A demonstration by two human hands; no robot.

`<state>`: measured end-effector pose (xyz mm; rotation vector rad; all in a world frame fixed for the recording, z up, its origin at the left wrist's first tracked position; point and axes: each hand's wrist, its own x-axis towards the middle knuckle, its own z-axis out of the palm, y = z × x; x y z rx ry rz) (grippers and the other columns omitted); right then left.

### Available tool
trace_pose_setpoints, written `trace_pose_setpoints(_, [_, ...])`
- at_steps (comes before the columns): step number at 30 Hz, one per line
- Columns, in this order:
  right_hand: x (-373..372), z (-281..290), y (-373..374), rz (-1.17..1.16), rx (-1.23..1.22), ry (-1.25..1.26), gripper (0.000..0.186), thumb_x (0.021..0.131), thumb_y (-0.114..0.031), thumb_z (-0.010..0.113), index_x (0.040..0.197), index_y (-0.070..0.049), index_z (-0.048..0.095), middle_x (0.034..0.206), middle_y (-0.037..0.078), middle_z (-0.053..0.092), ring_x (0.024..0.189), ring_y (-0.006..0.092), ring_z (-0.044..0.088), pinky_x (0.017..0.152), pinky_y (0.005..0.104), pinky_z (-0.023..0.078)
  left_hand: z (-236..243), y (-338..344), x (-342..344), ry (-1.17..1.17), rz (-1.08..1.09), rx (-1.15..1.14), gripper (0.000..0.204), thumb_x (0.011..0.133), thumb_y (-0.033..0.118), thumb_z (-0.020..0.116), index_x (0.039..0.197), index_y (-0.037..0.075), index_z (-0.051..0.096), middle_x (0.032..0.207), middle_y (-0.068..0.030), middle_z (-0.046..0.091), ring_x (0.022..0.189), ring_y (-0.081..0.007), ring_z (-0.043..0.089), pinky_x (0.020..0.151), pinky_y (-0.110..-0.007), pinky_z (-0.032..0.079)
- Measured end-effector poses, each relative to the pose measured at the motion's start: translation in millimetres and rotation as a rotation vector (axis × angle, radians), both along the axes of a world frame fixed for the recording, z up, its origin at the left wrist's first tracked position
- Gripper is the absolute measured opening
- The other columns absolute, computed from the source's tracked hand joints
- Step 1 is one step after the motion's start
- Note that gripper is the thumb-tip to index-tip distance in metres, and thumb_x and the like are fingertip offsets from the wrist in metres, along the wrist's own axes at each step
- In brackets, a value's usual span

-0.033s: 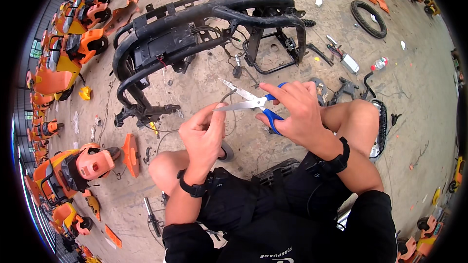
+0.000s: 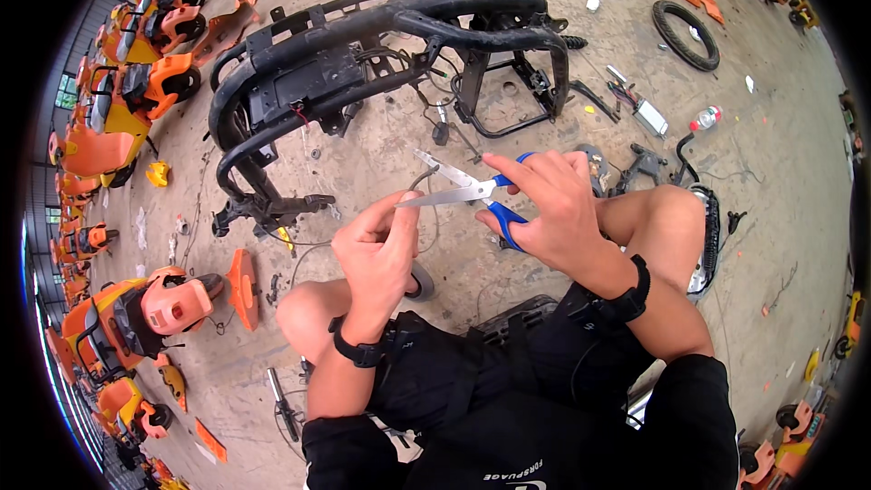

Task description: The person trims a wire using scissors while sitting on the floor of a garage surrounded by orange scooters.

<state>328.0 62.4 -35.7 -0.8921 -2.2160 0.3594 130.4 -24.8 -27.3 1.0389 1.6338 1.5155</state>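
In my right hand (image 2: 561, 209) is a pair of scissors (image 2: 508, 227) with blue handles, its blades spread apart and pointing left. My left hand (image 2: 376, 245) is closed, thumb against fingers, on a thin dark cable (image 2: 421, 178). A short end of that cable sticks up between the two blades, and the lower blade's tip lies by my left thumb. Part of a thin cable loops below my hands toward the floor on the left. Beyond both hands stands a black tubular vehicle frame (image 2: 435, 7).
A tire (image 2: 670, 34), a silver box-shaped part (image 2: 650, 118) with wires and a plastic bottle (image 2: 704, 118) lie at the right. Orange-yellow scooters (image 2: 172, 304) line the left. An orange panel (image 2: 242, 289) is on the floor near my left knee.
The upper scissor blade has swung slightly toward the lower one, narrowing the gap a little. My hands and the cable stay nearly in place.
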Motion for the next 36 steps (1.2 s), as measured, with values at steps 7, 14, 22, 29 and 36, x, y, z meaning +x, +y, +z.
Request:
trace_pose_setpoints(7, [-1.0, -0.9, 0.4, -0.045, 0.152, -0.047, 0.063, 0.062, -0.025, 0.085, 0.121, -0.013, 0.066, 0.084, -0.002, 0.057, 0.080, 0.0157, 0.054, 0.074, 0.0345, 0.030, 1.9, -0.2, 2.5, 0.048, 0.036, -0.037, 0.016, 0.092, 0.009, 0.068, 0.098, -0.005, 0.072, 0.053, 0.0029, 0.053, 0.044, -0.0018, 0.044, 0.040, -0.020, 0.030])
trace_pose_setpoints(14, [-0.3, 0.4, 0.0, -0.041, 0.123, -0.094, 0.059, 0.069, -0.027, 0.080, 0.124, -0.014, 0.064, 0.083, -0.001, 0.052, 0.083, 0.0170, 0.052, 0.077, 0.0370, 0.032, 0.6, 0.1, 4.0, -0.004, -0.038, -0.029, 0.016, 0.093, 0.009, 0.066, 0.099, -0.006, 0.070, 0.053, 0.0022, 0.054, 0.043, -0.0021, 0.045, 0.039, -0.020, 0.028])
trace_pose_setpoints(22, [2.5, -0.5, 1.9, -0.019, 0.089, -0.085, 0.055, 0.071, -0.026, 0.079, 0.122, -0.013, 0.065, 0.082, -0.001, 0.053, 0.082, 0.0177, 0.053, 0.077, 0.0367, 0.032, 5.4, -0.1, 3.0, -0.112, -0.181, -0.078, 0.021, 0.097, 0.014, 0.063, 0.100, -0.006, 0.069, 0.056, 0.0026, 0.052, 0.044, -0.0027, 0.042, 0.040, -0.020, 0.027])
trace_pose_setpoints(29, [3.7, 1.8, 1.1, -0.032, 0.131, -0.114, 0.054, 0.069, -0.020, 0.077, 0.121, -0.014, 0.065, 0.081, 0.000, 0.053, 0.079, 0.0181, 0.052, 0.076, 0.0369, 0.033, 6.2, -0.5, 5.4, -0.115, -0.232, -0.104, 0.026, 0.099, 0.016, 0.060, 0.107, -0.007, 0.068, 0.062, 0.0040, 0.051, 0.048, -0.0030, 0.042, 0.044, -0.021, 0.029])
trace_pose_setpoints(36, [3.3, 3.5, 2.3, -0.059, 0.213, -0.123, 0.054, 0.067, -0.019, 0.079, 0.119, -0.015, 0.068, 0.071, -0.003, 0.050, 0.068, 0.0150, 0.049, 0.072, 0.0353, 0.029, 5.7, -1.7, 7.2, -0.129, -0.240, -0.101, 0.026, 0.099, 0.015, 0.060, 0.111, -0.007, 0.068, 0.063, 0.0041, 0.051, 0.049, -0.0027, 0.041, 0.045, -0.021, 0.029])
